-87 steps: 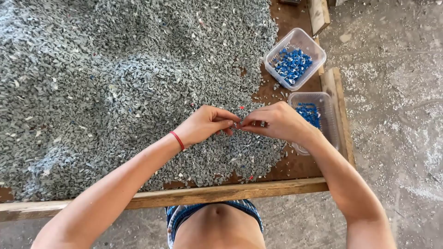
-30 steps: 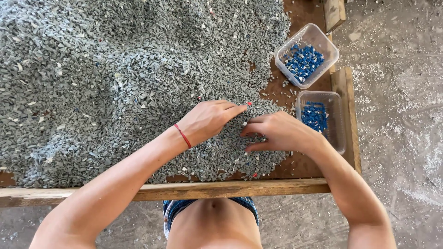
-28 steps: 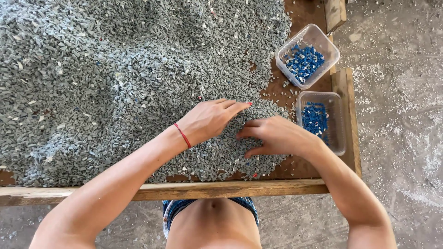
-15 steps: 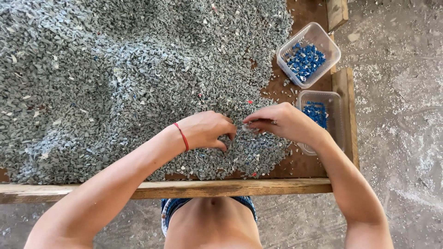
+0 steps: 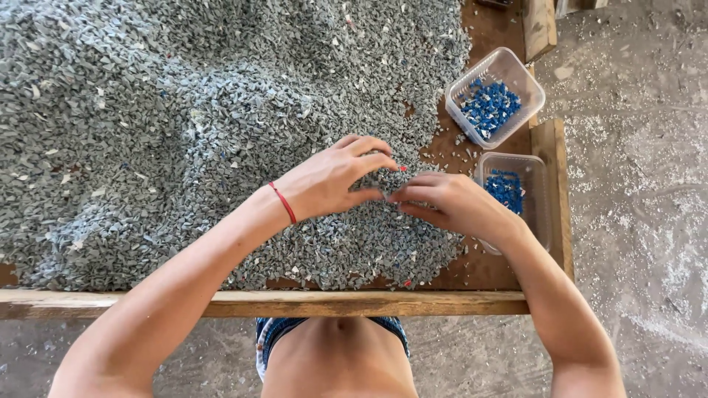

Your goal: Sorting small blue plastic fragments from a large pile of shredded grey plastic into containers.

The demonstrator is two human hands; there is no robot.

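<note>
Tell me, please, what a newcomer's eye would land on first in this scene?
Most striking is the huge heap of grey plastic chips covering the wooden table. At its near edge the left hand and right hand meet, fingertips in the chips. At right, two clear tubs hold bright blue pieces.

By my right hand [image 5: 453, 203] sit two clear square plastic tubs, far [image 5: 495, 96] and near [image 5: 525, 193], both holding blue bits.

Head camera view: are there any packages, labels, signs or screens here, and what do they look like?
No labels, signs or screens.
Upper tub: clear plastic, squarish, blue bits inside, at the table's right end.
Lower tub: clear plastic, blue bits inside, beside the right hand.
</note>
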